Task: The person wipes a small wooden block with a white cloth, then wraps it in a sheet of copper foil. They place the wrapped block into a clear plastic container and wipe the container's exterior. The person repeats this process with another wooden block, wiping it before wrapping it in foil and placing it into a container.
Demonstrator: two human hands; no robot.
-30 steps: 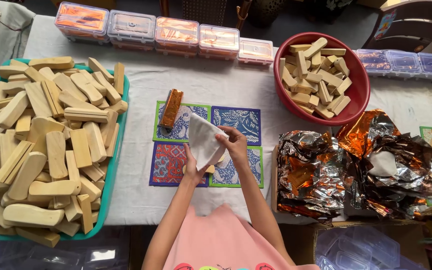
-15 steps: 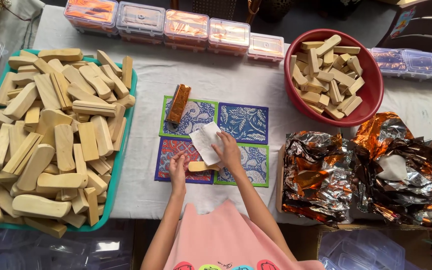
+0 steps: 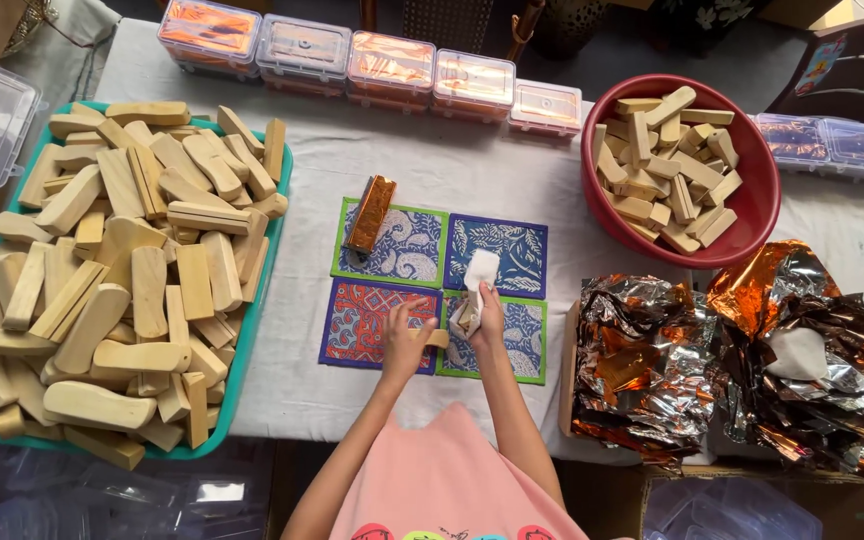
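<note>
My left hand grips a small wooden block that lies across the patterned mats in the middle of the table. My right hand pinches a white paper sheet and folds it over the block's right end. Most of the block is hidden under my hands and the paper. A block wrapped in orange foil lies on the upper-left mat.
A teal tray piled with wooden blocks fills the left. A red bowl of smaller blocks stands at upper right. Crumpled orange-silver foil sheets lie at right. Clear lidded boxes line the far edge.
The white sheet went from held up open, to laid over the block, to being folded narrow around it. My left hand moved onto the block. The camera shifted slightly left.
</note>
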